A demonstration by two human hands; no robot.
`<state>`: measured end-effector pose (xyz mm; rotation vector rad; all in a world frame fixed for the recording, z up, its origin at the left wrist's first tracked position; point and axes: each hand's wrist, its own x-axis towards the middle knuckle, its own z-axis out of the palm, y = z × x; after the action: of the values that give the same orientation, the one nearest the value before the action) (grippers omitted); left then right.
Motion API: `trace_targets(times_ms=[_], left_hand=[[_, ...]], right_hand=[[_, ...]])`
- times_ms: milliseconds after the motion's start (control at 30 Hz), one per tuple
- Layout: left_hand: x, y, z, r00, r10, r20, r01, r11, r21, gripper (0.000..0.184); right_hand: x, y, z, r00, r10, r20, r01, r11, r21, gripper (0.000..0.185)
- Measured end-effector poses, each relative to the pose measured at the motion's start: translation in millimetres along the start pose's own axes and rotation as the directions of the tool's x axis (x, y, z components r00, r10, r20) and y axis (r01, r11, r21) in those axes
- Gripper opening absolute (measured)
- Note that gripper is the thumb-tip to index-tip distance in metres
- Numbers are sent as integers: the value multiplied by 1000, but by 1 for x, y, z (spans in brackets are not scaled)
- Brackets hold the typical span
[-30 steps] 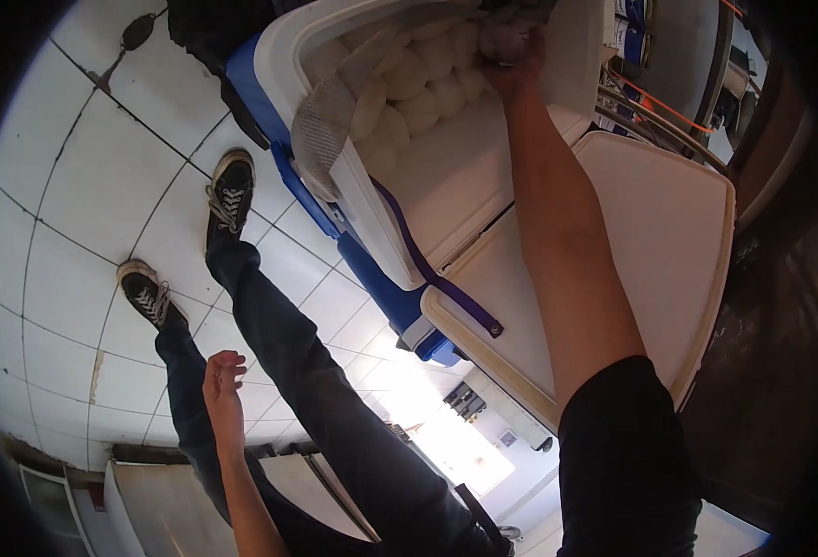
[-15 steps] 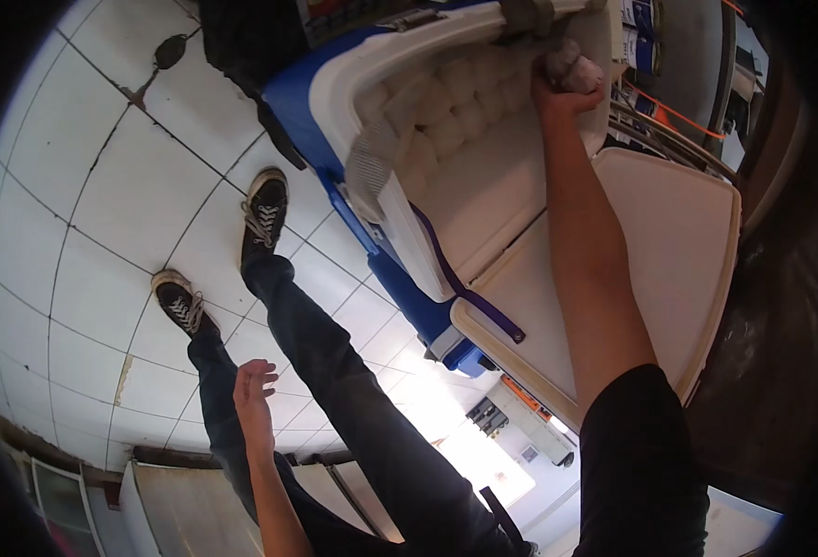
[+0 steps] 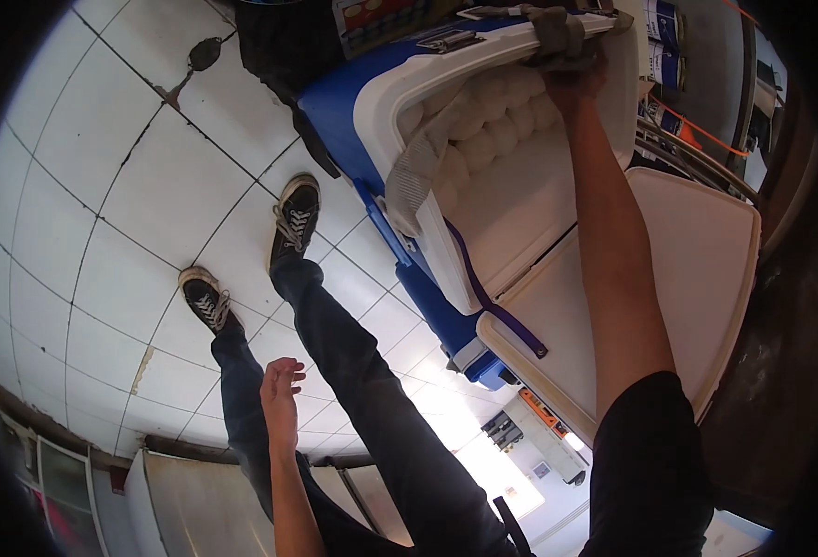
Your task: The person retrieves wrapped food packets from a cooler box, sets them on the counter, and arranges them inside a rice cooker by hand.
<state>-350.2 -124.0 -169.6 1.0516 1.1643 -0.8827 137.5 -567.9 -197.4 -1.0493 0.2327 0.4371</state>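
Observation:
My right hand (image 3: 578,85) reaches into a blue and white cooler box (image 3: 378,119), up by its far rim. Its fingers are curled in shadow beside a grey cloth (image 3: 558,32) draped over that rim; what they hold is hard to make out. Rows of whitish round lumps (image 3: 488,139) line the box, with a sheet of ribbed, translucent wrap (image 3: 411,186) hanging over the near edge. My left hand (image 3: 282,390) hangs above my leg, fingers loosely bent and apart, holding nothing.
The cooler's white lid (image 3: 674,269) lies opened out under my right forearm, a purple strap (image 3: 493,302) beside its hinge. My shoes (image 3: 296,218) stand on white floor tiles (image 3: 140,186). Metal rails (image 3: 697,153) and blue packets (image 3: 664,46) are at the upper right.
The view has shifted, so the cooler sits further right. My right hand, which held a pale pinkish lump inside the box, is now beside the grey cloth, and that lump is out of sight.

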Motion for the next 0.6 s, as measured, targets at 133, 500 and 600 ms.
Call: trace_targets(times_ms=[133,500,600], left_hand=[[-1,-1,3,1000,3,9,-3,1000,-13,17],[3,-13,-2,999,9,44,-5,995,-104,33],[-3,-4,-3,999,6,42,-2,995,-100,32]], right_hand=[[5,14,-6,829,-72,-555,-18,988,-156,83],[4,14,13,923,-96,-372,86,995,-43,78],[-4,25,8,920,-95,-381,130,989,67,80]])
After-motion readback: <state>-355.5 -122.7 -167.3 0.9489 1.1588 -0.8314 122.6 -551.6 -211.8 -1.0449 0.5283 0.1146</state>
